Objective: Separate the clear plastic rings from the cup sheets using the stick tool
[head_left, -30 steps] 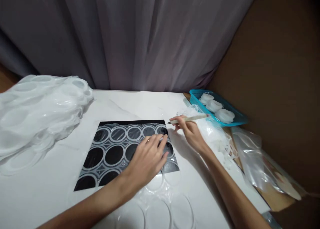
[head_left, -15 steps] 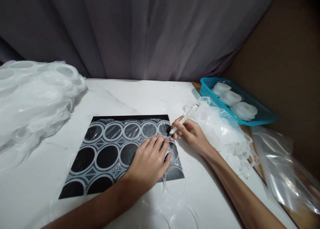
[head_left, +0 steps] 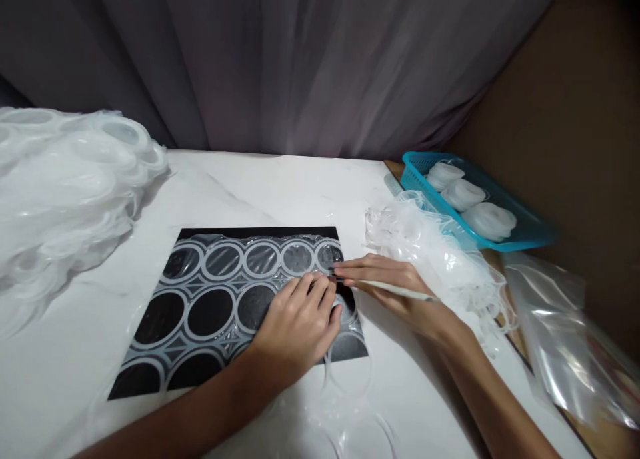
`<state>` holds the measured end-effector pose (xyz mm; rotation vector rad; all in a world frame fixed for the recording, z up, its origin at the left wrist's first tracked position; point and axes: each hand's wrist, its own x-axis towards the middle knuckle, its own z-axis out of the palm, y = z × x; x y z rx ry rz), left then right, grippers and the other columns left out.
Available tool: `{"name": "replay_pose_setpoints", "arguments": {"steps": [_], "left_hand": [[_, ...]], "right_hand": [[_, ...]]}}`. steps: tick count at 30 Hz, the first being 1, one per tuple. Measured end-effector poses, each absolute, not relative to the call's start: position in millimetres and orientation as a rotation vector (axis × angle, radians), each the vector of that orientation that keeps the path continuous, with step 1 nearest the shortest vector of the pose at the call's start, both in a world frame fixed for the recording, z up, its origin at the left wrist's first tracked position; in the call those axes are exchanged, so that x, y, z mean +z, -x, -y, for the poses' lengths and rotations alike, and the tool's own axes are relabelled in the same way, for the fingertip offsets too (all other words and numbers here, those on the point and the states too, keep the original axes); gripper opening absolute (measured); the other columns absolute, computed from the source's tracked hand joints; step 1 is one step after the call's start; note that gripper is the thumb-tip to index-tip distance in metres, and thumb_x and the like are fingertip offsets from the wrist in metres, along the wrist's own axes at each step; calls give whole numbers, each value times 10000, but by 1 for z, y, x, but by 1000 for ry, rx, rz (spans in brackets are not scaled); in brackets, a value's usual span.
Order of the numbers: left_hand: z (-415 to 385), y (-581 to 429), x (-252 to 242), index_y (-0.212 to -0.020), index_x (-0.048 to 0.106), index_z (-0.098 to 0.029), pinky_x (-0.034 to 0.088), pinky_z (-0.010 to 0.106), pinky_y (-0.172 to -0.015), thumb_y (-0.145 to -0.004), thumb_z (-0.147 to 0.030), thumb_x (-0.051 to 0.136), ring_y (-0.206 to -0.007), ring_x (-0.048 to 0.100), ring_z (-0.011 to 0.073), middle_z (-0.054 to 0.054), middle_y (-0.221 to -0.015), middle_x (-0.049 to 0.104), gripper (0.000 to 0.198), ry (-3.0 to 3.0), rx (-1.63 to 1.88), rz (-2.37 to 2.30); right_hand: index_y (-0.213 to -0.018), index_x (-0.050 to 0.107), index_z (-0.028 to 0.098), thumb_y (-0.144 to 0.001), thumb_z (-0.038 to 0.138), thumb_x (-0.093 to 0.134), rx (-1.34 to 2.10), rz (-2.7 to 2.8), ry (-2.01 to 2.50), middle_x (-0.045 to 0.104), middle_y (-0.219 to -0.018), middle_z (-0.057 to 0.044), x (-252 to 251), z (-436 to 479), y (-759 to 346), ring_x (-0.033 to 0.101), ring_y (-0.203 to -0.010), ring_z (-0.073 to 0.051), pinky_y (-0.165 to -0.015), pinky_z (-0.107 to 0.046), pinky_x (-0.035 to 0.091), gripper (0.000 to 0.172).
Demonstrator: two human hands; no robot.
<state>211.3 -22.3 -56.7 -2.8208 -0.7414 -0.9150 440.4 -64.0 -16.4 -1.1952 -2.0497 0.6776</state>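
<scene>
A clear rubbery sheet of moulded rings (head_left: 216, 312) lies over a black board (head_left: 260, 232) on the white table. My left hand (head_left: 300, 319) rests palm down on the sheet's right half, fingers spread a little, pressing on it. At the board's right edge, beside the top-row end ring, my right hand (head_left: 380, 282) holds a slim whitish pen-like tool (head_left: 400, 289). The tool lies nearly flat across the hand, its tip end hidden by the fingers near the sheet. Some rings of the sheet hang past the board's front edge.
To the left rises a big heap of translucent ring sheets (head_left: 70, 192). Tangled clear offcuts (head_left: 435, 259) lie right of the board. Behind them stands a blue basket (head_left: 530, 239) with several stacks of white discs (head_left: 487, 220). Clear plastic bags (head_left: 560, 339) lie at the right edge.
My right hand has turned over, so the tool has swung from pointing up and away to lying low towards my wrist. My left hand stays in place on the sheet.
</scene>
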Motion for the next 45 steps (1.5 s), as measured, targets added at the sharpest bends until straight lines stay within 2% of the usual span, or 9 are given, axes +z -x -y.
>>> {"name": "replay_pose_setpoints", "arguments": {"steps": [6, 13, 17, 20, 25, 29, 32, 38, 45], "left_hand": [[23, -211, -54, -1108, 720, -100, 577, 393, -875, -1018, -221, 548, -1003, 695, 264, 96, -1081, 761, 229, 2877, -867, 754], [22, -209, -53, -1228, 688, -78, 572, 417, -903, -1014, -197, 534, -1046, 695, 275, 116, -1131, 755, 289, 2934, -882, 771], [22, -208, -54, -1272, 667, -87, 574, 438, -934, -1023, -201, 534, -1078, 689, 281, 109, -1172, 744, 304, 2992, -879, 782], [22, -207, -50, -1315, 636, -99, 577, 463, -969, -1032, -203, 533, -1111, 681, 287, 108, -1190, 728, 319, 3043, -866, 790], [17, -183, -37, -1387, 562, -183, 616, 359, -916, -1060, -248, 523, -1164, 664, 228, 88, -1274, 661, 336, 3166, -802, 851], [12, -153, -41, -1458, 489, -189, 602, 443, -990, -1085, -285, 470, -1302, 592, 283, 128, -1388, 593, 386, 3193, -673, 984], [11, -142, -48, -1504, 453, -202, 574, 473, -1044, -1088, -270, 460, -1340, 565, 288, 125, -1419, 585, 422, 3172, -630, 979], [12, -144, -56, -1475, 492, -156, 547, 480, -1083, -1074, -247, 461, -1353, 562, 285, 134, -1432, 604, 413, 3138, -639, 960], [11, -144, -57, -1426, 544, -133, 537, 460, -1094, -1062, -212, 460, -1329, 602, 263, 109, -1403, 666, 382, 3079, -717, 902]], "right_hand": [[-1535, 540, 329, -1064, 126, 493, 461, 2252, 1286, 611, -1524, -72, -21, 69, -432, 672, -1295, -264, -1086, -524, 563, 515], [-1521, 567, 334, -1026, 92, 529, 167, 2174, 1398, 651, -1475, -47, -30, 53, -422, 714, -1220, -301, -1039, -553, 573, 552], [-1411, 682, 310, -1033, 182, 580, 20, 1909, 1378, 730, -1366, -53, -19, 23, -431, 712, -1166, -296, -1012, -516, 550, 412], [-1245, 776, 299, -1056, 324, 585, -1, 1524, 1416, 777, -1237, -61, -5, -1, -431, 726, -1026, -269, -878, -448, 572, 271], [-1189, 786, 246, -1030, 492, 593, 305, 1245, 1400, 759, -935, -80, -7, -6, -410, 688, -896, -261, -658, -370, 539, 351], [-1115, 810, 199, -1011, 505, 632, 680, 1345, 1425, 601, -609, -13, -25, 11, -384, 546, -588, -178, -499, -308, 411, 369], [-1208, 776, 210, -1020, 512, 617, 969, 1396, 1401, 568, -598, 20, -33, 16, -373, 431, -486, -123, -449, -286, 319, 390], [-1220, 764, 202, -1030, 497, 608, 1070, 1455, 1371, 489, -504, 56, -37, 12, -378, 433, -449, -126, -444, -280, 312, 385], [-1079, 805, 191, -1012, 505, 639, 1060, 1520, 1422, 605, -603, 12, -38, 13, -383, 440, -466, -109, -430, -265, 306, 362]]}}
